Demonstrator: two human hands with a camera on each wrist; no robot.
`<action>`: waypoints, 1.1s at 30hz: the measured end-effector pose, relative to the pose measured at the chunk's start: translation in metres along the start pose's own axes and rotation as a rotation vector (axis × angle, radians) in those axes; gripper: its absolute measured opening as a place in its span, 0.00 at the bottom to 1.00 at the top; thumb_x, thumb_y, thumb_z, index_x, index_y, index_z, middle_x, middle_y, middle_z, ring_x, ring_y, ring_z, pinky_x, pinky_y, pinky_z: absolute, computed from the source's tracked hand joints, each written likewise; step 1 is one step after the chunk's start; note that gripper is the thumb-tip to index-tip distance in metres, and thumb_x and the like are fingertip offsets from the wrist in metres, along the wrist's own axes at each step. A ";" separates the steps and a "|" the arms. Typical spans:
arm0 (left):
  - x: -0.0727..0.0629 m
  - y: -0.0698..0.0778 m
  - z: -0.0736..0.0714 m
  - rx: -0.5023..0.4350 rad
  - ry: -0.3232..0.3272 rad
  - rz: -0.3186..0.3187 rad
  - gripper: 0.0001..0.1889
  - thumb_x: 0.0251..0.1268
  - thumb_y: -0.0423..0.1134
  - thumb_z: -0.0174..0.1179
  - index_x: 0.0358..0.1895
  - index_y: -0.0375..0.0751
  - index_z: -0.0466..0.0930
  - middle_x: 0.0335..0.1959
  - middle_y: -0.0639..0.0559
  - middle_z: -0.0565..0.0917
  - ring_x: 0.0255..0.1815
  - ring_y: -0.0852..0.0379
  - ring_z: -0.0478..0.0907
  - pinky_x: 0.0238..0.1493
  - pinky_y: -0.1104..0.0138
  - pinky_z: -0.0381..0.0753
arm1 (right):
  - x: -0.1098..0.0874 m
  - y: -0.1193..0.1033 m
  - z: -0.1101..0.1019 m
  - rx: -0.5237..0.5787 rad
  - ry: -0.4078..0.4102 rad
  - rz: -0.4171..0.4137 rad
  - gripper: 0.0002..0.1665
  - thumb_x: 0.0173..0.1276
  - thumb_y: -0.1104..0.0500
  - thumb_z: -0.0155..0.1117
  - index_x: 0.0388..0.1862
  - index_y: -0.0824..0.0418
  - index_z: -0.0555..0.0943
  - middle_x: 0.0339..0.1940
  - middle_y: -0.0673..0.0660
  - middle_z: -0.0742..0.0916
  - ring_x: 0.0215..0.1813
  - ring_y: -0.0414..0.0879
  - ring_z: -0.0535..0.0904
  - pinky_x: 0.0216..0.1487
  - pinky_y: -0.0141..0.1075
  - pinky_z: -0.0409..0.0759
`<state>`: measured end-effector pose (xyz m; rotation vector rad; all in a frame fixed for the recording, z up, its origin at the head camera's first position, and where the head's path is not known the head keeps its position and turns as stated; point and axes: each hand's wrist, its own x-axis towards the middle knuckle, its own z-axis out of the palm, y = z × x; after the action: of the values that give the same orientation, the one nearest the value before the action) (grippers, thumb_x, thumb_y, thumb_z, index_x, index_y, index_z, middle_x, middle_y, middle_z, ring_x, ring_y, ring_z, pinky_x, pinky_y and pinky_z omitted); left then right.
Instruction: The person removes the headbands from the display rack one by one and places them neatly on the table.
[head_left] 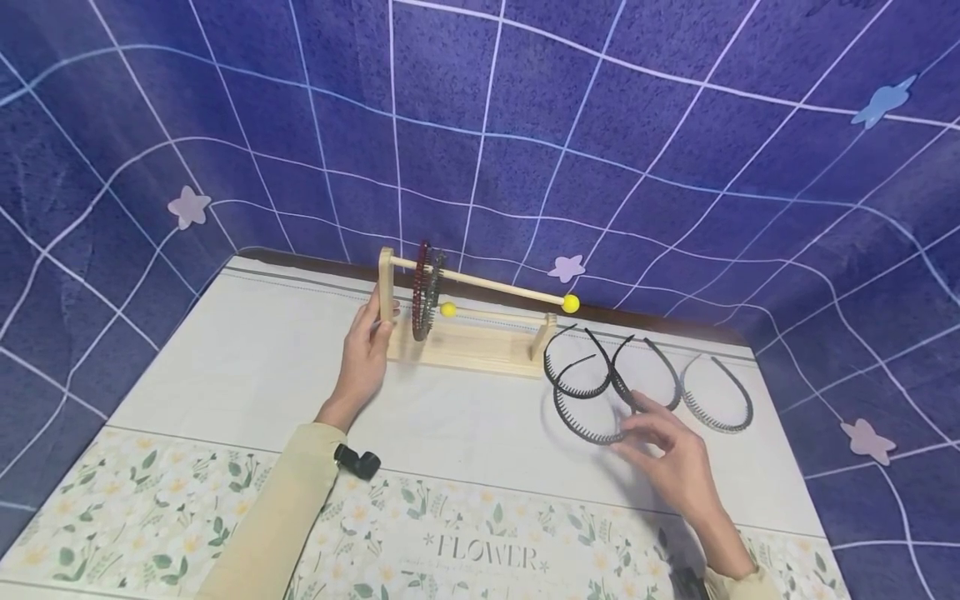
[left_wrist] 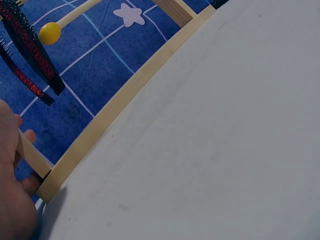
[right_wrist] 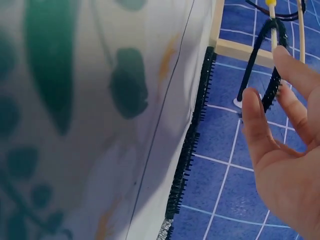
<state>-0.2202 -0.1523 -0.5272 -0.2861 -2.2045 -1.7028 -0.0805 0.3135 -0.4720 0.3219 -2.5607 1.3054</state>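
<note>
My left hand (head_left: 363, 358) grips the left upright of a wooden stand (head_left: 468, 348), thumb in front and fingers behind. Two horizontal rods on the stand end in yellow balls. From the upper rod (head_left: 495, 287) hang a red glittery headband (head_left: 418, 292) and a dark grey one (head_left: 434, 287). To the right of the stand, my right hand (head_left: 667, 454) pinches a black toothed headband (head_left: 581, 429) between thumb and fingers. The right wrist view shows this black headband raised, its curve pointing up past the fingertips (right_wrist: 254, 102).
Other black headbands (head_left: 577, 393) (head_left: 666, 362) lie on the white tabletop near my right hand, with a silver-grey headband (head_left: 738, 396) farther right. A floral cloth strip (head_left: 480, 533) covers the front of the table. Blue gridded fabric (head_left: 450, 125) rises behind it.
</note>
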 end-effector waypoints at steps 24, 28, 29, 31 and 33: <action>0.000 0.002 0.000 0.000 -0.012 -0.023 0.37 0.91 0.31 0.47 0.93 0.60 0.50 0.74 0.35 0.74 0.77 0.34 0.76 0.84 0.47 0.75 | -0.012 0.007 0.002 -0.127 -0.245 -0.126 0.27 0.42 0.65 0.95 0.37 0.43 0.91 0.71 0.55 0.85 0.58 0.49 0.88 0.65 0.30 0.83; 0.000 0.002 0.000 -0.002 -0.010 -0.018 0.37 0.91 0.31 0.46 0.93 0.61 0.49 0.74 0.35 0.74 0.77 0.34 0.76 0.84 0.47 0.76 | -0.013 0.010 0.002 -0.122 -0.278 -0.080 0.26 0.44 0.64 0.94 0.36 0.42 0.90 0.72 0.55 0.84 0.62 0.52 0.87 0.77 0.55 0.80; 0.000 0.001 0.000 0.000 -0.011 -0.016 0.37 0.91 0.31 0.46 0.93 0.61 0.49 0.74 0.35 0.74 0.77 0.34 0.76 0.84 0.47 0.76 | -0.013 0.011 0.002 -0.120 -0.286 -0.066 0.26 0.44 0.64 0.94 0.36 0.41 0.90 0.72 0.55 0.84 0.64 0.54 0.86 0.79 0.63 0.77; 0.000 0.001 0.000 0.002 -0.010 -0.013 0.37 0.91 0.31 0.46 0.93 0.62 0.49 0.74 0.35 0.74 0.77 0.34 0.76 0.83 0.46 0.76 | -0.013 0.013 0.002 -0.114 -0.301 -0.046 0.25 0.45 0.63 0.94 0.35 0.40 0.90 0.72 0.55 0.84 0.67 0.57 0.83 0.76 0.77 0.74; 0.000 0.001 0.000 0.005 -0.011 -0.013 0.37 0.91 0.32 0.46 0.93 0.63 0.49 0.74 0.35 0.74 0.77 0.34 0.76 0.83 0.46 0.76 | -0.013 0.014 0.002 -0.103 -0.314 -0.032 0.24 0.45 0.62 0.94 0.35 0.40 0.90 0.72 0.56 0.84 0.69 0.60 0.81 0.75 0.81 0.71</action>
<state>-0.2197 -0.1526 -0.5264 -0.2809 -2.2230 -1.7062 -0.0731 0.3214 -0.4877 0.5860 -2.8535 1.1869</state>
